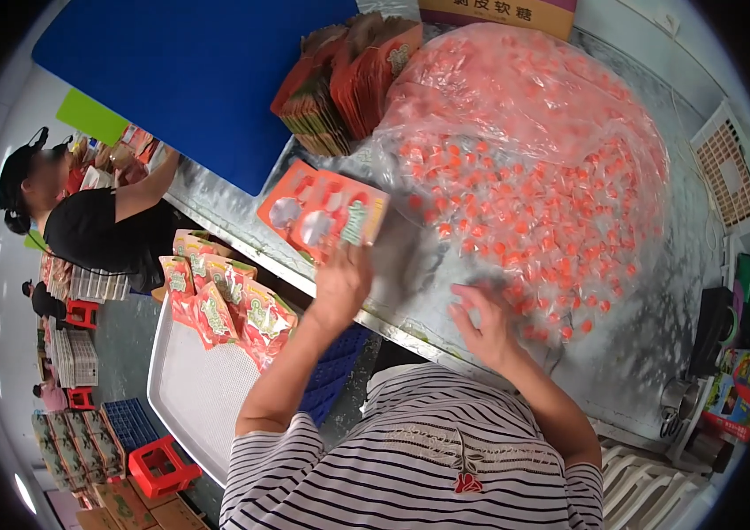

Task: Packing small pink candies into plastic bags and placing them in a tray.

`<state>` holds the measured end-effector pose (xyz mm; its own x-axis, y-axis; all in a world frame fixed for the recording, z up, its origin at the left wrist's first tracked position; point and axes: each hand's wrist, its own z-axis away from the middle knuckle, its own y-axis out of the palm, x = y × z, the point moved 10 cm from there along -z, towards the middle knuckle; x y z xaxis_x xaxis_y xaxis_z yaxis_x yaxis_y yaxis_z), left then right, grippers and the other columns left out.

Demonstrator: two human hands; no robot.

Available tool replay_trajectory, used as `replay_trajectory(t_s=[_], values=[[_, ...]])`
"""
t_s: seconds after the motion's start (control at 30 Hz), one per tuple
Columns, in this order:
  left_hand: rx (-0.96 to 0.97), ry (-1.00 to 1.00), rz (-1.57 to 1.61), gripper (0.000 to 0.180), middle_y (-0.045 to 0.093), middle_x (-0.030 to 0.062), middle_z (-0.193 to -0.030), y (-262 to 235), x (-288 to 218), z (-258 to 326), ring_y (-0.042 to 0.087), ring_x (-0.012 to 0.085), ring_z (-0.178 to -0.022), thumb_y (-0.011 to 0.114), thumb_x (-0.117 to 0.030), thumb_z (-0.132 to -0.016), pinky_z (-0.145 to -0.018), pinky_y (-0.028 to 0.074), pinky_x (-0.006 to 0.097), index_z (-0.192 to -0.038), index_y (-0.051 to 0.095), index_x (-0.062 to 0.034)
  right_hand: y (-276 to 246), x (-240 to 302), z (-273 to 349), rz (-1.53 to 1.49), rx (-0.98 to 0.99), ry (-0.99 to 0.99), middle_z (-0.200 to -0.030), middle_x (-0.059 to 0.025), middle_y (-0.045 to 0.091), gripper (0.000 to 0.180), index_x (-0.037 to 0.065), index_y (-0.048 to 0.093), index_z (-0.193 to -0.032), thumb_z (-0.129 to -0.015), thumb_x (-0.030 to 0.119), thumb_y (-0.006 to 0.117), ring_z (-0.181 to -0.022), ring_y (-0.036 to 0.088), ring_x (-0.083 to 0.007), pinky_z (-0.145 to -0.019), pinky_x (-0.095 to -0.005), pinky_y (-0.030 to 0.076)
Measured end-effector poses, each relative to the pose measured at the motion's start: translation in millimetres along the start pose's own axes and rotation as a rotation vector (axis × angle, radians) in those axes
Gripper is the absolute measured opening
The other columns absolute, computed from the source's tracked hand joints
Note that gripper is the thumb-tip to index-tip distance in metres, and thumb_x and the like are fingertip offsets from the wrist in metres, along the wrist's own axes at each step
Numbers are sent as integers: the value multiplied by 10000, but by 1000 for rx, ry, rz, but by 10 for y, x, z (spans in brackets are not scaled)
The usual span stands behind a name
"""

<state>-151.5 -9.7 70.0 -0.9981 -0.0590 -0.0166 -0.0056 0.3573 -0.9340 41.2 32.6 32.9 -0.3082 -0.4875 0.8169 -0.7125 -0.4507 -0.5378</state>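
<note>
pouch (326,210) left of candies (534,203) (on table (657,353)) — tray (194,397) leftmost

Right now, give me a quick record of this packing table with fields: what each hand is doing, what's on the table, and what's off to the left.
left hand: holds an orange pouch above the table edge
right hand: fingers spread on loose orange candies
table: big clear bag of candies, stack of empty pouches behind it
left side: white tray with filled pouches at its far end
nearby: a person in black at another table
</note>
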Motion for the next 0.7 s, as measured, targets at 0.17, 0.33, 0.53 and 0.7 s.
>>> replay_trajectory(t_s=[0.17, 0.33, 0.53, 0.7], values=[[163, 118, 505, 285, 584, 198, -862, 117, -1193, 357, 610, 323, -715, 624, -84, -768, -613, 523, 399, -984, 551, 87, 188, -86, -48, -464, -69, 259, -711, -63, 561, 220, -19, 600, -924, -981, 181, 528, -650, 458, -101, -592, -292, 407], [59, 258, 659, 370, 592, 201, -962, -186, -1456, 185, 618, 347, -804, 682, -65, -742, -674, 522, 410, -1071, 568, 59, -37, -336, 102, -551, -113, 298, -653, 12, 527, 175, -19, 604, -871, -964, 116, 542, -632, 437, -45, -553, -262, 395], [-28, 159, 613, 416, 549, 203, -1124, -48, -995, -363, 548, 350, -1022, 675, -165, -833, -867, 463, 421, -1177, 560, 39, -150, -629, 254, -387, -136, 354, -711, 51, 515, 175, 5, 597, -873, -973, 131, 529, -674, 429, -25, -587, -216, 378], [207, 19, 889, 466, 534, 205, -1119, 212, -970, -350, 528, 378, -1035, 632, -301, -899, -895, 443, 424, -1209, 549, 36, -370, -523, 294, -610, -146, 369, -740, 63, 536, 156, 15, 602, -897, -978, 121, 522, -684, 442, -18, -607, -202, 388]])
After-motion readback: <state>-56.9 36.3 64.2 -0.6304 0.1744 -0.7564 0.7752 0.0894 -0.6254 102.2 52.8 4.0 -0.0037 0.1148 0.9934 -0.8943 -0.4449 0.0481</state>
